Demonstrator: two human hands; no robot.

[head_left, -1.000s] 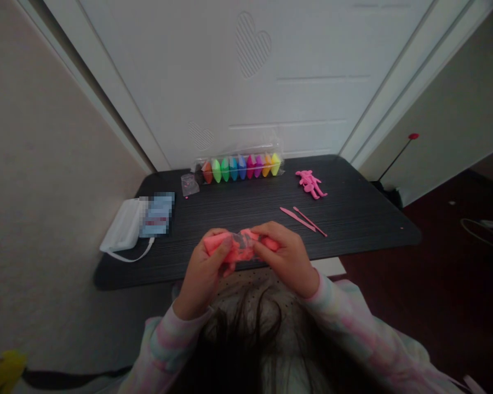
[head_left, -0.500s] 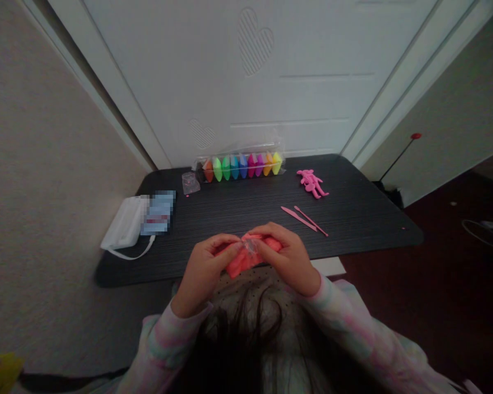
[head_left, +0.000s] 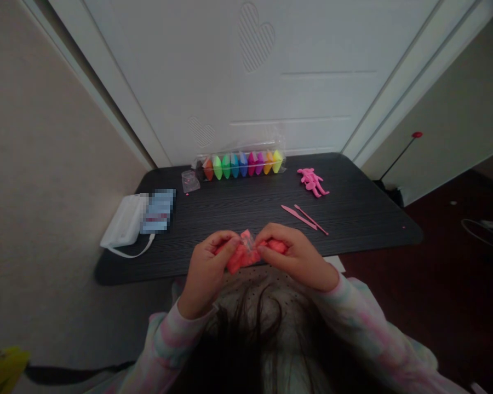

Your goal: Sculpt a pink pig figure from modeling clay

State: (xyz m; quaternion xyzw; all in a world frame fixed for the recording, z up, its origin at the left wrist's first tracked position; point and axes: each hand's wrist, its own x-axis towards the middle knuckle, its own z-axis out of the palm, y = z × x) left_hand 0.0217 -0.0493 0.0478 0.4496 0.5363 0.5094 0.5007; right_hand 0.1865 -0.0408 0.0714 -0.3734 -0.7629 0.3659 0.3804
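Observation:
A coral-red packet of modelling clay (head_left: 239, 259) in a clear wrapper is stretched between my hands at the table's near edge. My left hand (head_left: 208, 268) pinches its left part between thumb and fingers. On the other side, my right hand (head_left: 293, 254) grips the right part, with some coral clay bulging between thumb and fingers. Transparent film shows in the gap between the two hands. Beyond my right hand lie a pink modelling knife (head_left: 299, 216) and a thin pink modelling stick (head_left: 311, 219).
A clear tray of several coloured clay packets (head_left: 242, 164) stands at the back of the dark table (head_left: 230, 210). A crumpled clear wrapper (head_left: 190, 181) lies left of it, a pink figure (head_left: 312, 181) right. A white power bank-like box (head_left: 123, 221) with a cable sits far left.
My right hand has shifted slightly right and turned its wrist outward. The wrapper between the hands is more twisted, and more clay shows in the right hand.

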